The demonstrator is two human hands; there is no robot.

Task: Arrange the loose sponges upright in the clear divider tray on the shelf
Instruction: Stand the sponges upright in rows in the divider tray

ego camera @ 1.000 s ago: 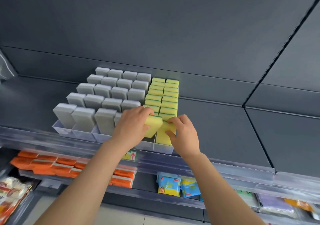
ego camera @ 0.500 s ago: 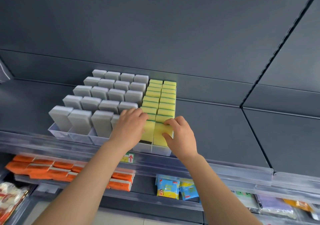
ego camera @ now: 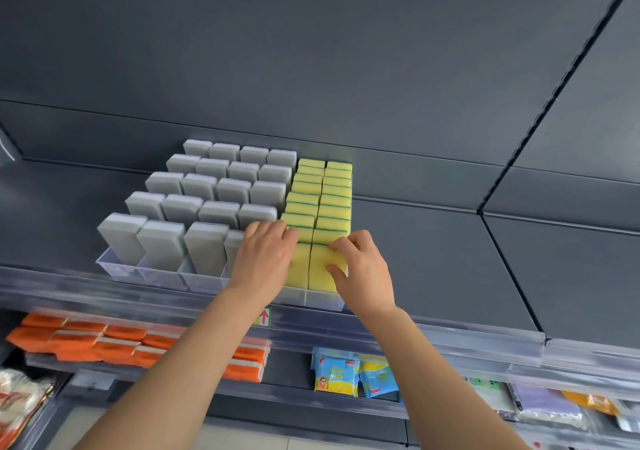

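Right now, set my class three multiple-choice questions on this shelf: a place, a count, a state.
1. The yellow sponges stand on which side of the grey sponges?
A. left B. right C. on top
2. How many columns do the yellow sponges form?
A. two B. four C. six
3. The front-right yellow sponge is
A. flat on the shelf
B. upright in the clear tray, pinched by the right hand
C. on the lower shelf
Answers: 1 B, yellow sits right of grey; 2 A, two yellow files run back; 3 B, the hand pinches its top and face.
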